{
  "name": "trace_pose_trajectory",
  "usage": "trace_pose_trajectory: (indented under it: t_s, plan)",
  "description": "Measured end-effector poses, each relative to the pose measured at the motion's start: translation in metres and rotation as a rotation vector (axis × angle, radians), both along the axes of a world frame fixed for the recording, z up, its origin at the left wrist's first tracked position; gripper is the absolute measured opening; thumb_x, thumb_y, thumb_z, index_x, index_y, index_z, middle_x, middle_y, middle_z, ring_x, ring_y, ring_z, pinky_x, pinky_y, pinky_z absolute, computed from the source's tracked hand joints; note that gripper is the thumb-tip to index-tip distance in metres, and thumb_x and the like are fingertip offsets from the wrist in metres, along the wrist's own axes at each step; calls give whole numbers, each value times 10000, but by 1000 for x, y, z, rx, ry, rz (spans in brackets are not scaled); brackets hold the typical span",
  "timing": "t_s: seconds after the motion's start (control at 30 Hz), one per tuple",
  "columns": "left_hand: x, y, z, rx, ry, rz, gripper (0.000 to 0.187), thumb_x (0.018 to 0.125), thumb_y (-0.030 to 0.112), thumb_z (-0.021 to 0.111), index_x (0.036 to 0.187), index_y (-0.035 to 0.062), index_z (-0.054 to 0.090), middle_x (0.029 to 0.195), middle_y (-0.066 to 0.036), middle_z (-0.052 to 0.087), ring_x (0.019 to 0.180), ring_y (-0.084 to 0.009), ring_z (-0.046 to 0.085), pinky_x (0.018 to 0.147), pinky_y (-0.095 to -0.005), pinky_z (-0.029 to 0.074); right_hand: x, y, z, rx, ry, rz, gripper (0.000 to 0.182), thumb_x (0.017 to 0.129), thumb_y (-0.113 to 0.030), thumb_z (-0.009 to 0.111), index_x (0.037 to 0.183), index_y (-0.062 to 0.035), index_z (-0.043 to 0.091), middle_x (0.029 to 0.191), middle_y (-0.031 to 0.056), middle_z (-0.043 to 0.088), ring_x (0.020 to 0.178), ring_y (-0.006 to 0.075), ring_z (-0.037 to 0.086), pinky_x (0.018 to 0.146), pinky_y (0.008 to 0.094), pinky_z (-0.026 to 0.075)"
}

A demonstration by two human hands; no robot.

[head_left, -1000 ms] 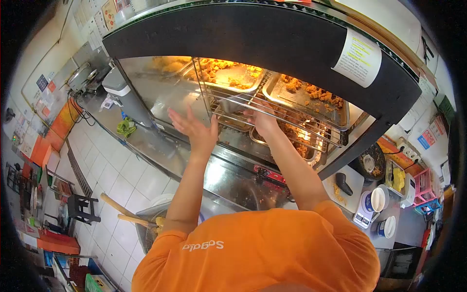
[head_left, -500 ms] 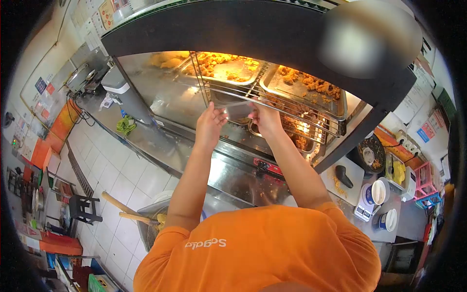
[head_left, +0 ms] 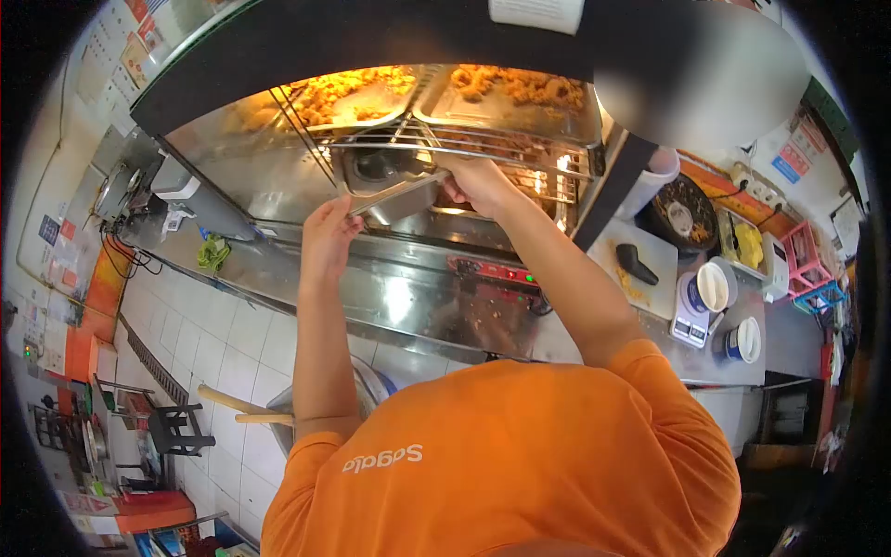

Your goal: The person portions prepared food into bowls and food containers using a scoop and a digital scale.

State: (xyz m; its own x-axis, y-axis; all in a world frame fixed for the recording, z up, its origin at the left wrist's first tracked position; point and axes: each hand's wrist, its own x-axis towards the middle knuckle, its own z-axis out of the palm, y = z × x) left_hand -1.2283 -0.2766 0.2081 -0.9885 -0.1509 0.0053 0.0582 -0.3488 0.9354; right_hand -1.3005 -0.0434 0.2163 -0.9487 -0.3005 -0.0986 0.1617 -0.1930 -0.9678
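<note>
My left hand point(head_left: 329, 230) and my right hand point(head_left: 475, 186) grip opposite ends of a rectangular metal pan point(head_left: 404, 206) at the opening of a lit food warmer. The pan is tilted, its near side facing me. Behind it, partly hidden, is a dark round shape that I cannot name. Above my hands, on the wire rack point(head_left: 464, 147), rest metal trays of fried pieces: one tray point(head_left: 394, 104) on the left, another tray point(head_left: 580, 116) on the right. Under the rack, glowing light shows beside my right wrist.
A steel counter ledge point(head_left: 399, 302) with a red control panel point(head_left: 492, 270) runs below the warmer. To the right are a white cutting board point(head_left: 654, 265), a black pan point(head_left: 696, 223) and a scale point(head_left: 690, 325) with a tub. Wooden handles point(head_left: 232, 404) stick out at lower left.
The metal pan now shows more clearly, tilted between my hands, which are further apart. The view has shifted, so the warmer sits further left and higher.
</note>
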Motion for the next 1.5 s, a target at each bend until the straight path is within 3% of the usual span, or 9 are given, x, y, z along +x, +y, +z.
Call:
trace_pose_trajectory:
  t_s: [0.47,0.63,0.83,0.9,1.17,1.27,1.33,1.37,1.5]
  plan:
    - [219,120,-41,-362,-378,130,220,895,215,544,1007,25,541,890,-13,548,783,-84,492,663,-227,395,211,119,-85,188,286,-45,291,904,-282,529,726,-52,527,606,-18,457,546,59,410,460,245,334]
    - [268,219,-76,-391,-512,0,203,887,233,559,984,55,548,849,9,520,777,-83,464,697,-250,374,287,223,-130,82,-57,-48,306,900,-286,533,728,-34,505,594,13,475,525,88,420,471,271,359]
    - [266,305,-146,-664,-234,-267,244,864,247,570,927,11,572,1028,-97,470,1000,-203,434,888,-309,340,354,329,-168,205,-47,-285,310,907,-291,533,721,-52,467,581,-18,430,511,74,386,459,253,340]
    - [248,327,-170,-500,-230,-455,271,868,281,556,931,21,601,1062,-111,453,1028,-218,428,916,-324,328,364,355,-181,177,-78,-384,299,911,-290,531,721,-74,450,572,-34,402,507,62,371,446,237,319]
    - [214,427,-182,-612,-342,-347,382,847,395,569,903,21,621,1120,-131,429,1054,-236,418,914,-315,330,366,427,-218,159,-127,-500,281,927,-288,506,721,-112,433,559,-41,409,487,30,379,423,204,297]
    - [203,433,-195,-667,-469,-339,402,839,434,558,924,52,648,1156,-156,452,1102,-272,410,920,-351,342,363,443,-219,268,-112,-474,278,908,-315,529,784,-68,499,539,-2,448,469,100,433,444,254,348]
    - [195,420,-200,-939,-281,-387,414,832,453,553,975,77,646,1169,-174,458,1107,-296,416,922,-374,347,362,452,-209,959,42,-501,323,866,-339,577,880,-17,557,623,83,537,562,219,541,542,323,430]
    - [194,417,-191,-1202,-70,-423,433,825,473,548,1026,102,645,1183,-191,463,1112,-319,422,924,-396,351,362,449,-192,958,36,-497,323,866,-339,577,880,-17,557,623,83,537,562,219,541,542,323,430]
    - [193,407,-162,-1304,-7,-273,487,820,468,554,1143,104,575,1186,-188,468,1080,-352,448,927,-418,348,345,428,-132,1177,209,-524,335,782,-305,646,950,-20,591,836,146,578,805,300,573,697,376,463]
